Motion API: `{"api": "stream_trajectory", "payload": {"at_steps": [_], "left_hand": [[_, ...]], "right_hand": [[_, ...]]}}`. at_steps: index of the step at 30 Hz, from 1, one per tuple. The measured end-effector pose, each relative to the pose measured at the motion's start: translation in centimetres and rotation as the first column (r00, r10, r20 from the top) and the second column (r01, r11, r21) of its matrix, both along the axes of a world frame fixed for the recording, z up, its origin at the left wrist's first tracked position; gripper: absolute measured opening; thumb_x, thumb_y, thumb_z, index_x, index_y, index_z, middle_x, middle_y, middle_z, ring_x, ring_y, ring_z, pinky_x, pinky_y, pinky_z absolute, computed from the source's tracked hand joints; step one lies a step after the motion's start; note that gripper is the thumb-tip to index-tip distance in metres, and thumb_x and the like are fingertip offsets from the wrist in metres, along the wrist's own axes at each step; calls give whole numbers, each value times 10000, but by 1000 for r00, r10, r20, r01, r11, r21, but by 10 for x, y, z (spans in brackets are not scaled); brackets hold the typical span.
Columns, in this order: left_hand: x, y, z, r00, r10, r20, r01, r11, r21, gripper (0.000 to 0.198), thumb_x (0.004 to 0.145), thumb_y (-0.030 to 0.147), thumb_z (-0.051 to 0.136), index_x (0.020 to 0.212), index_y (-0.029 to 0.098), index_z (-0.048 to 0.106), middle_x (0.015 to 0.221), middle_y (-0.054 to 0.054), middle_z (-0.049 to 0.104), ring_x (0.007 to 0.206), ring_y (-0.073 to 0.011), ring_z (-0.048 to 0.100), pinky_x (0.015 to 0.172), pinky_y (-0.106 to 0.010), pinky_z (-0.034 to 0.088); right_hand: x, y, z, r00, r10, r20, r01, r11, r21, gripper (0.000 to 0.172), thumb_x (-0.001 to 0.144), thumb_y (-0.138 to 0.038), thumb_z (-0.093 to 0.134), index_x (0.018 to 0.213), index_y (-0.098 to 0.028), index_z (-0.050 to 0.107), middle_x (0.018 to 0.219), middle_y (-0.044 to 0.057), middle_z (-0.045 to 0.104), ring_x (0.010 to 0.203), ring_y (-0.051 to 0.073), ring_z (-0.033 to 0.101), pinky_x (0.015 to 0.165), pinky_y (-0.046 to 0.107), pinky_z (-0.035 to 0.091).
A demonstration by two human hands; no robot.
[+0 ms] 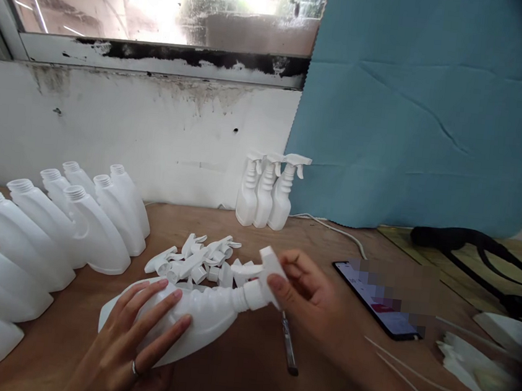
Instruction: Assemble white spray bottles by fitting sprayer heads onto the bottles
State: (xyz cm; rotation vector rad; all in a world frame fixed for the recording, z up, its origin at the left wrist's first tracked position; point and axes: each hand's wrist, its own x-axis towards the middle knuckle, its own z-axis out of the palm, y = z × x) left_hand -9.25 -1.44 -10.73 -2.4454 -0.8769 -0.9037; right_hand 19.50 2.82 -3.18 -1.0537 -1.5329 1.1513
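A white plastic spray bottle (211,315) lies tilted on its side in front of me, its neck pointing right. My left hand (144,332), with a ring on one finger, is wrapped over the body of this bottle. At the neck, my right hand (302,287) grips a white trigger sprayer head (267,274) between thumb and fingers. The sprayer's collar sits on the bottle's neck; how tightly it is screwed on I cannot tell. Just behind the bottle lies a pile of loose white sprayer heads (203,258).
Several open white bottles (99,228) stand at the left. Three bottles with sprayers (265,190) stand against the wall. A pen-like tool (289,345) lies below my right hand. To the right are a phone (375,301), black straps (470,242), thin white tubes (411,367) and a cable (336,228).
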Motion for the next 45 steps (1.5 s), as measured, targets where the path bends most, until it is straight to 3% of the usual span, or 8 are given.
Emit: {"api": "stream_trajectory", "payload": {"at_steps": [5, 10, 20, 25, 28, 38, 42, 45], "left_hand": [[1, 2, -4, 999, -3, -55, 4, 1000, 11, 533, 790, 59, 576, 1308, 186, 571, 1418, -129, 519, 1360, -396, 397, 1083, -595, 338], [3, 2, -7, 1000, -14, -26, 14, 1000, -7, 594, 756, 33, 580, 1331, 183, 548, 1445, -129, 484, 1360, -406, 380, 1068, -598, 345], [3, 0, -7, 999, -17, -45, 17, 1000, -1, 559, 769, 17, 577, 1311, 154, 561, 1428, -152, 481, 1346, -412, 385, 1054, -610, 334], [5, 1, -4, 998, -40, -42, 40, 999, 4, 535, 773, 17, 580, 1296, 132, 564, 1417, -169, 479, 1336, -427, 387, 1039, -624, 335], [7, 0, 0, 999, -25, -46, 25, 1000, 6, 498, 792, 5, 554, 1276, 119, 576, 1396, -176, 493, 1335, -427, 385, 1039, -621, 324], [7, 0, -5, 998, -57, -21, 57, 998, -6, 541, 759, -1, 575, 1288, 112, 567, 1419, -178, 467, 1323, -447, 387, 1016, -643, 337], [5, 0, -6, 998, -47, -32, 47, 999, -8, 546, 771, 3, 571, 1305, 116, 559, 1423, -177, 465, 1326, -443, 387, 1023, -635, 335], [5, 0, -6, 999, -48, -19, 48, 999, -1, 547, 766, 7, 579, 1301, 118, 560, 1422, -177, 468, 1323, -443, 392, 1018, -636, 342]], "right_hand": [[-12, 0, -19, 993, 58, -106, -71, 990, -122, 390, 835, -562, 634, 971, -246, 449, 895, 31, 684, 727, 179, 635, 686, 319, 526], [-1, -1, -11, 961, 275, -24, -275, 946, -174, 465, 795, -425, 697, 1142, -235, 453, 1018, 36, 630, 838, 188, 621, 799, 339, 501], [-4, 0, -19, 979, 166, 117, -159, 985, -64, 313, 834, -379, 668, 1029, -236, 469, 972, 18, 624, 882, 195, 599, 769, 303, 494], [-5, -8, -14, 941, 150, 302, -130, 988, -84, 288, 932, -420, 544, 1101, -239, 397, 720, -41, 581, 556, 138, 544, 549, 260, 445], [-4, -8, -14, 942, 201, 268, -183, 979, -92, 452, 869, -373, 648, 1181, -253, 342, 918, 1, 624, 636, 138, 579, 586, 257, 465], [-5, -7, -19, 966, 189, 174, -184, 982, -42, 304, 915, -389, 589, 1080, -248, 375, 840, -21, 591, 615, 127, 563, 595, 256, 466], [-6, -7, -20, 967, 163, 194, -169, 985, 16, 424, 870, -344, 653, 1164, -248, 362, 1024, 41, 629, 899, 199, 628, 762, 298, 499], [-7, -7, -23, 975, 129, 182, -133, 991, 8, 398, 882, -390, 634, 1144, -243, 374, 1000, 43, 638, 872, 201, 638, 751, 305, 502]]}}
